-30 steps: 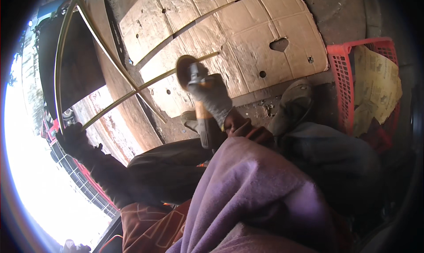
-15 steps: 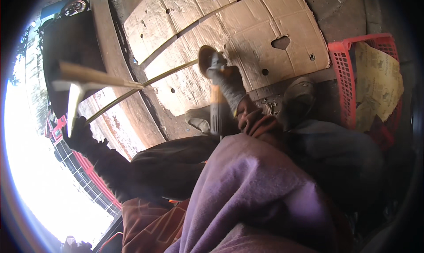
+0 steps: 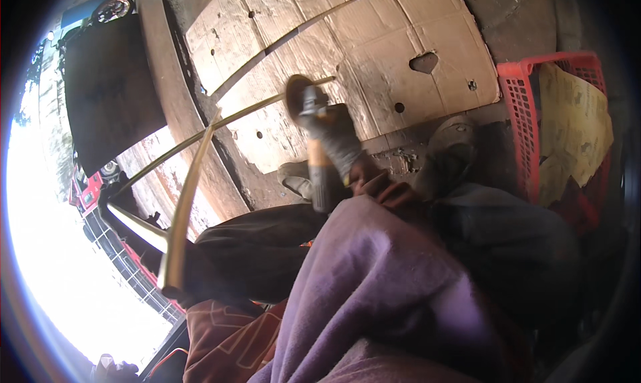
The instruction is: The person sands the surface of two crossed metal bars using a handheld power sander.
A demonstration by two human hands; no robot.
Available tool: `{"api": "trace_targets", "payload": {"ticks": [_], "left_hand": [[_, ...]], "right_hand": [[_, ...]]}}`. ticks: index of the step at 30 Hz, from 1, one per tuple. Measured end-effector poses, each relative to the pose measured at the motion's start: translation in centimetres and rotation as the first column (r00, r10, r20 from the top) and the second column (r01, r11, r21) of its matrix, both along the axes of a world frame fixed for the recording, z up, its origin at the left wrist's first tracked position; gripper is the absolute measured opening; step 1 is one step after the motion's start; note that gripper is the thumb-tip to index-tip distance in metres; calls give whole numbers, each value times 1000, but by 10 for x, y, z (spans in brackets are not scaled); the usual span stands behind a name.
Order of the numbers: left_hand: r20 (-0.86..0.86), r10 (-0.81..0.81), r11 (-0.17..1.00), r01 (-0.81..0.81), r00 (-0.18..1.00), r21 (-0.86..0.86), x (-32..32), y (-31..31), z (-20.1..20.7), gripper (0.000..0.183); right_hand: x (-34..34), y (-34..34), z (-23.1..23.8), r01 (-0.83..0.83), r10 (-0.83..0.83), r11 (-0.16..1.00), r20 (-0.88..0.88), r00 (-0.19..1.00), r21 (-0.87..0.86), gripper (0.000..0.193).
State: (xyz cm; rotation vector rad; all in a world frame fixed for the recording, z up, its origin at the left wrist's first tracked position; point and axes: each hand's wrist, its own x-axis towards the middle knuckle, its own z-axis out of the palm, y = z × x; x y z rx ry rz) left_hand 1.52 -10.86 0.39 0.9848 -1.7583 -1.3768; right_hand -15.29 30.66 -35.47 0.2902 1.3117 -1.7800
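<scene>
My right hand (image 3: 338, 130), in a grey work glove, is closed around an orange and grey angle grinder (image 3: 320, 157). The grinder's round disc (image 3: 294, 97) overlaps a long thin bar of a brass-coloured metal frame (image 3: 175, 233); whether disc and bar touch, I cannot tell. At the far left my left hand (image 3: 119, 195), in a dark glove, grips the frame near the long bar's lower end. A second, thicker bar slants from the long one down toward my lap, joined by a short pale piece.
A flattened cardboard sheet (image 3: 374, 56) with holes covers the floor ahead. To the right stands a red plastic crate (image 3: 517, 109) with brown paper (image 3: 567, 126) inside. My shoes (image 3: 449, 149) are close below the grinder. A dark panel (image 3: 113, 92) is at the left.
The frame has turned in my left hand, its thicker bar swinging down toward my lap. The grinder has shifted slightly left, and the long bar's tip now shows past the disc.
</scene>
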Motion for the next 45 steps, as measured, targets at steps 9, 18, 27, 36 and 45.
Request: {"api": "trace_targets", "payload": {"ticks": [9, 18, 27, 36, 45], "left_hand": [[7, 13, 1000, -13, 1000, -26, 7, 6, -6, 37], [19, 15, 999, -15, 1000, -45, 13, 15, -1, 36], [11, -5, 999, 6, 1000, -43, 17, 18, -2, 35], [15, -29, 998, 29, 999, -49, 14, 17, -10, 34], [31, -8, 998, 10, 999, -65, 17, 26, -14, 34]], "right_hand": [[11, 1, 11, 164, -165, 986, 87, 982, 16, 63], [-10, 21, 11, -40, 40, 990, 1, 999, 132, 58], [23, -17, 39, 237, -237, 966, 13, 971, -104, 50], [16, -7, 22, 107, -107, 993, -20, 994, 41, 46], [11, 5, -15, 139, -148, 967, 26, 989, 214, 64]]}}
